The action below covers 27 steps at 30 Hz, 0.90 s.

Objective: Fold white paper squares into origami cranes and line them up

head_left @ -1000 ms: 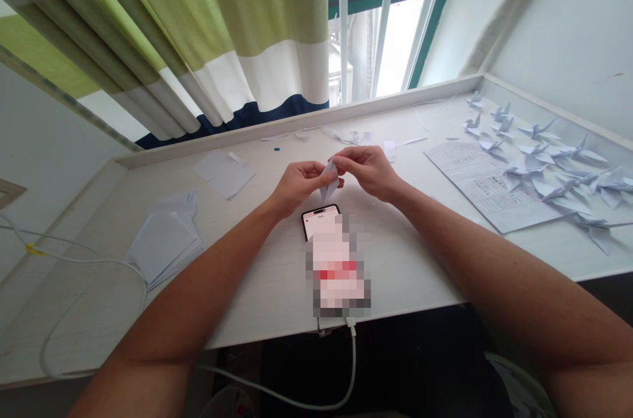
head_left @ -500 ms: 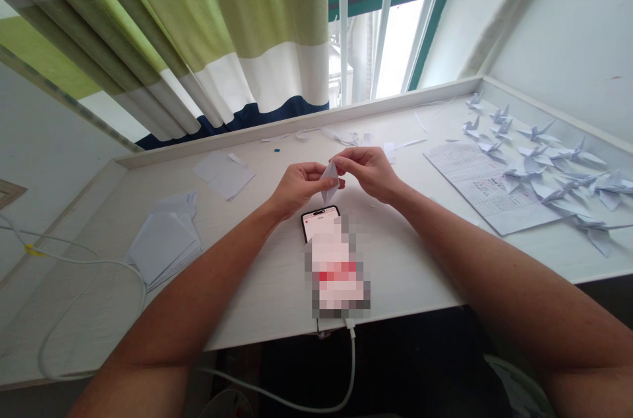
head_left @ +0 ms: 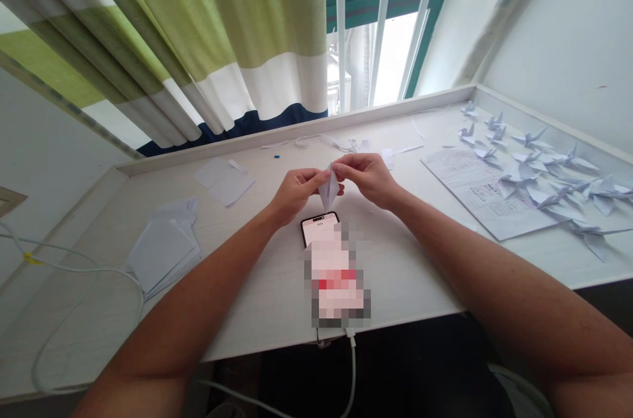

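The folded paper piece [head_left: 329, 194] is held above the worktop [head_left: 262, 293], near the far end of the phone [head_left: 336, 266]. The fingers of the left hand [head_left: 297, 191] are closed on its left side; the fingers of the right hand [head_left: 370, 177] pinch its upper tip. A paper stack [head_left: 165, 243] lies at left; folded paper birds [head_left: 542, 195] lie at right, some overlapping a marked sheet [head_left: 465, 184].

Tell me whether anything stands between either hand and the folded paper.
Nothing visible does: the left hand and the right hand both grip the paper. The phone lies nearer the person, not between them.
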Available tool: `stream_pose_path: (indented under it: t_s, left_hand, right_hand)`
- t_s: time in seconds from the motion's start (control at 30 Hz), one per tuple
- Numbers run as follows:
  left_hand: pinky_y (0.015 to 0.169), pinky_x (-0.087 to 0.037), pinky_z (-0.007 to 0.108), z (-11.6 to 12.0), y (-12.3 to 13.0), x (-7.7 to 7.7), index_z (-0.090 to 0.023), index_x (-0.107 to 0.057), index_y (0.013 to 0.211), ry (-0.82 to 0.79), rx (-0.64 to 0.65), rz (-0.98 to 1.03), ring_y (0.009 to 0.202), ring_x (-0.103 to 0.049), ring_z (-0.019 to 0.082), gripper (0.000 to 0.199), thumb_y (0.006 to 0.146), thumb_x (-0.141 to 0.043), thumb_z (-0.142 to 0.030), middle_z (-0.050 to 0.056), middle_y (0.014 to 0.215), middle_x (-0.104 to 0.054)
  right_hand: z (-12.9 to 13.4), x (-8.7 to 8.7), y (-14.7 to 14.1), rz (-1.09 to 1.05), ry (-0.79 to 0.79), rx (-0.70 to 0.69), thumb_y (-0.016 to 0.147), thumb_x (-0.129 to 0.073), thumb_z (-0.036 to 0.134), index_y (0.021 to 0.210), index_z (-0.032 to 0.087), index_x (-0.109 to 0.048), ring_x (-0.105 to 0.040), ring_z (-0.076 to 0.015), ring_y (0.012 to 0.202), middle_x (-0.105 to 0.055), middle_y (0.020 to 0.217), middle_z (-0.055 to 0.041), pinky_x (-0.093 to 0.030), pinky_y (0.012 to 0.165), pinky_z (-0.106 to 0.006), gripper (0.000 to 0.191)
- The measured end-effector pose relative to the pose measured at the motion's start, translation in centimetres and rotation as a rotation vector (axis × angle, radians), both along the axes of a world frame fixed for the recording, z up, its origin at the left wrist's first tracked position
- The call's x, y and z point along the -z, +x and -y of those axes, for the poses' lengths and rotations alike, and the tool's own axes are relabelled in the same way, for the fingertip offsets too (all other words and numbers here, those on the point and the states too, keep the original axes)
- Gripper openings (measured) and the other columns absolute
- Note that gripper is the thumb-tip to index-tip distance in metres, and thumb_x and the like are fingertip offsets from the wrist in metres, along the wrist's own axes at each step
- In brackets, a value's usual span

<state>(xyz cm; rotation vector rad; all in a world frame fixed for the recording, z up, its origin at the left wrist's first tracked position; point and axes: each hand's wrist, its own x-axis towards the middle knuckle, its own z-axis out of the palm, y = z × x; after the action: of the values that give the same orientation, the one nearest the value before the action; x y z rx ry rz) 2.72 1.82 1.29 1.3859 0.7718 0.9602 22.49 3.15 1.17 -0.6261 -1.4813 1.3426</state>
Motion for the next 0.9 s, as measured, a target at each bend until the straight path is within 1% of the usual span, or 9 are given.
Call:
stream_pose_path:
  t_s: [0.07,0.17,0.43,0.63,0.9]
  left_hand:
    - [0.090,-0.061,0.045,-0.09,0.03,0.07,-0.013,-0.082,0.097,0.017,-0.008,0.003,0.090,-0.080,0.029,0.046,0.088,-0.079,-0.058,0.014,0.095,-0.083]
    - [0.089,-0.061,0.044,-0.07,0.08,0.09,-0.013,-0.082,0.095,0.037,-0.033,-0.013,0.089,-0.080,0.030,0.046,0.086,-0.081,-0.058,0.013,0.092,-0.083]
    - [0.091,-0.059,0.043,0.30,0.10,-0.50,-0.014,-0.084,0.093,0.123,-0.031,-0.067,0.090,-0.080,0.029,0.044,0.087,-0.081,-0.057,0.013,0.089,-0.083]
    - [0.089,-0.059,0.042,0.49,0.17,-0.70,-0.014,-0.084,0.093,0.127,-0.024,-0.076,0.088,-0.080,0.029,0.046,0.086,-0.081,-0.059,0.013,0.086,-0.083]
    - [0.089,-0.060,0.041,0.40,-0.09,-0.58,-0.014,-0.084,0.099,0.117,0.018,-0.084,0.091,-0.080,0.030,0.045,0.088,-0.080,-0.057,0.014,0.090,-0.083]
  right_hand:
    - [0.03,-0.05,-0.04,-0.007,-0.006,-0.007,0.087,-0.083,0.044,0.080,0.015,-0.076,-0.058,-0.0127,0.060,-0.067,0.070,-0.0009,-0.051,0.058,-0.031,0.030]
    - [0.03,-0.10,0.00,0.003,-0.017,-0.014,0.084,-0.085,0.046,0.083,0.015,-0.077,-0.059,-0.0134,0.063,-0.069,0.071,-0.0016,-0.052,0.060,-0.032,0.032]
    - [0.03,-0.40,0.40,0.021,-0.039,-0.036,0.082,-0.088,0.044,0.083,0.015,-0.079,-0.061,-0.0136,0.063,-0.071,0.072,-0.0026,-0.053,0.065,-0.033,0.031]
    - [-0.23,-0.04,0.45,0.044,-0.035,0.005,0.082,-0.087,0.041,0.082,0.016,-0.080,-0.063,-0.0143,0.065,-0.073,0.074,-0.0030,-0.054,0.069,-0.034,0.026]
    - [-0.24,0.01,0.47,0.043,-0.051,0.024,0.077,-0.089,0.037,0.080,0.016,-0.080,-0.065,-0.0168,0.071,-0.075,0.076,-0.0046,-0.055,0.066,-0.033,0.023]
